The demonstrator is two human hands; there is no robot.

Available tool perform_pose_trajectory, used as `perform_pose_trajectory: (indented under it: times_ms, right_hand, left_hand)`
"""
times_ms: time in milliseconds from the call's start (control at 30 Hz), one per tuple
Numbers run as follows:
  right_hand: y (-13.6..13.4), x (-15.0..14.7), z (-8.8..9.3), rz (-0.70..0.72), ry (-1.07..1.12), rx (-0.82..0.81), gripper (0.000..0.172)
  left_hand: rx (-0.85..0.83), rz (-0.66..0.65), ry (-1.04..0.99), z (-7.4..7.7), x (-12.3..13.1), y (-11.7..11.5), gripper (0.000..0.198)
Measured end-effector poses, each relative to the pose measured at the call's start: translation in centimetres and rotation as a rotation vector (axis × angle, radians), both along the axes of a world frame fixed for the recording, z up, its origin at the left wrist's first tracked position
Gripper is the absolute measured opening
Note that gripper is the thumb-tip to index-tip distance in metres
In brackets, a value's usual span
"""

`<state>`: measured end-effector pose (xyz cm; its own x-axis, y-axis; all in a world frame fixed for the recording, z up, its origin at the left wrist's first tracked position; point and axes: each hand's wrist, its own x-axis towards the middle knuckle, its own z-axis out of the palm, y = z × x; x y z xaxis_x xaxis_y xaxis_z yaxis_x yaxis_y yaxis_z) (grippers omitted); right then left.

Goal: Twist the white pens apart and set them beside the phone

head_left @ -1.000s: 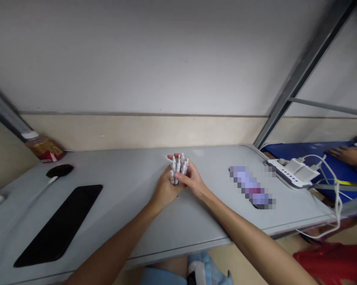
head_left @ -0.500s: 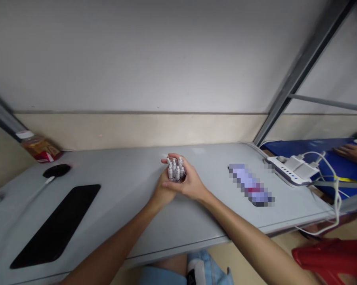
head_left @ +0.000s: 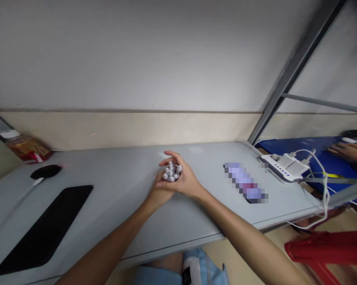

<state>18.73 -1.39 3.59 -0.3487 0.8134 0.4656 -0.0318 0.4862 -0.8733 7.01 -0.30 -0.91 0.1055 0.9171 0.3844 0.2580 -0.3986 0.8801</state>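
Observation:
Both my hands meet at the middle of the grey table (head_left: 130, 166), wrapped round a bundle of several white pens (head_left: 171, 173) standing upright, only their capped tips showing. My left hand (head_left: 158, 193) grips the bundle from the near left side. My right hand (head_left: 184, 179) curls round it from the right, its fingers arched over the far side. The pen shafts are hidden inside my hands.
A long black pad (head_left: 41, 227) lies at the near left, a black mouse (head_left: 45, 171) and a tilted bottle (head_left: 25, 147) behind it. A blurred-out item (head_left: 246, 184) lies right of my hands. A white power strip (head_left: 281, 166) with cables sits at the right edge; another person's hand (head_left: 347, 151) rests on blue cloth. A red stool (head_left: 329, 249) stands below.
The pen bundle has sunk lower into my hands and tilted toward me, so less of it shows. The view has drifted slightly, shifting everything left.

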Motion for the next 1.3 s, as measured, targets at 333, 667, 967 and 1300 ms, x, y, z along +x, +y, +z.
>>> perform_pose_trajectory:
  times_ms: [333, 667, 967, 1300]
  right_hand:
    - [0.7, 0.6, 0.0, -0.020, -0.088, -0.008, 0.107]
    - [0.7, 1.2, 0.4, 0.031, -0.106, -0.130, 0.106]
    - [0.7, 1.3, 0.6, 0.030, -0.097, -0.126, 0.107]
    - [0.4, 1.2, 1.0, 0.008, -0.056, -0.112, 0.099]
  left_hand:
    - [0.026, -0.090, 0.139, 1.1, -0.6, -0.4, 0.007]
    - [0.012, -0.142, 0.056, 1.7, -0.2, -0.4, 0.023]
    - [-0.008, -0.152, -0.038, 2.5, 0.3, -0.8, 0.039]
    - [0.005, -0.144, -0.052, 2.5, 0.3, -1.1, 0.035]
